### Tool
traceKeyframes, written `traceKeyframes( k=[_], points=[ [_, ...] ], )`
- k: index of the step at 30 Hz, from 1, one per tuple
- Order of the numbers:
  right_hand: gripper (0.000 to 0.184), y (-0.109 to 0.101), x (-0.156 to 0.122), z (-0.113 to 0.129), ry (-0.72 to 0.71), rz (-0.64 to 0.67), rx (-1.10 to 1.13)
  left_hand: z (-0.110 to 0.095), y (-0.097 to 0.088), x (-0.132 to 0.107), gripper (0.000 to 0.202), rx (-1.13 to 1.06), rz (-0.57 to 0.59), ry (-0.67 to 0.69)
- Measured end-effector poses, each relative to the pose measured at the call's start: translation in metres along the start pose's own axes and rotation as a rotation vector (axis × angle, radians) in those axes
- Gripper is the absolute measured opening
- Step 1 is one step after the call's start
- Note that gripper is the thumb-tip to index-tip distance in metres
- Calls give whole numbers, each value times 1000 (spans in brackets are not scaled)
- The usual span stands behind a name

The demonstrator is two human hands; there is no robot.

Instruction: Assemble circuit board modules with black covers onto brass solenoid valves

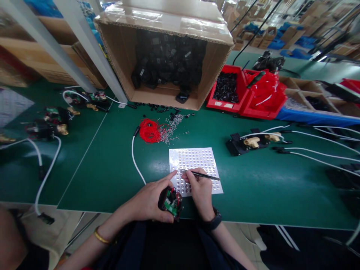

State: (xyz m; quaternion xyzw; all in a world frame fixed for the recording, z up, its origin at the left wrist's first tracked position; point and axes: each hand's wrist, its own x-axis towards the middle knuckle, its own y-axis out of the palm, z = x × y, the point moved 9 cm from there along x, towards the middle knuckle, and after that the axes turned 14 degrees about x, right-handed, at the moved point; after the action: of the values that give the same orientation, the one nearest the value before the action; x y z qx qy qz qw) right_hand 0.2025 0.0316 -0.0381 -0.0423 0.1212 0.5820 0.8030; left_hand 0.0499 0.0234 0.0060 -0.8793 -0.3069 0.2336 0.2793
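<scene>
My left hand [152, 200] is wrapped round a black housing with a green circuit board [171, 202] and red wires showing in its open side. Its index finger reaches out to the left edge of a white sheet [173, 153] covered in rows of small round silvery pieces. My right hand [198, 183] pinches black tweezers [206, 175], whose tips point left over the sheet near my left index finger. Whether the tips grip a piece is too small to tell. A white cable [135, 157] with a black plug runs toward my left hand.
Behind the sheet lie a coil of red wire [149, 130] and scattered screws [170, 129]. A cardboard box [118, 71] of black parts stands beyond, with red bins [225, 105] beside it. Assemblies with brass fittings [251, 142] and white cables lie at right and left. Someone's arm [11, 236] shows lower left.
</scene>
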Motion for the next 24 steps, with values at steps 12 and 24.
traceKeyframes(
  k=[12,24],
  points=[
    [25,6,0,7,-16,100,-10,2,0,0,65,-58,-18,-1],
    [32,-6,-3,-5,184,-13,469,27,-53,-25,78,-245,-739,-58]
  ],
)
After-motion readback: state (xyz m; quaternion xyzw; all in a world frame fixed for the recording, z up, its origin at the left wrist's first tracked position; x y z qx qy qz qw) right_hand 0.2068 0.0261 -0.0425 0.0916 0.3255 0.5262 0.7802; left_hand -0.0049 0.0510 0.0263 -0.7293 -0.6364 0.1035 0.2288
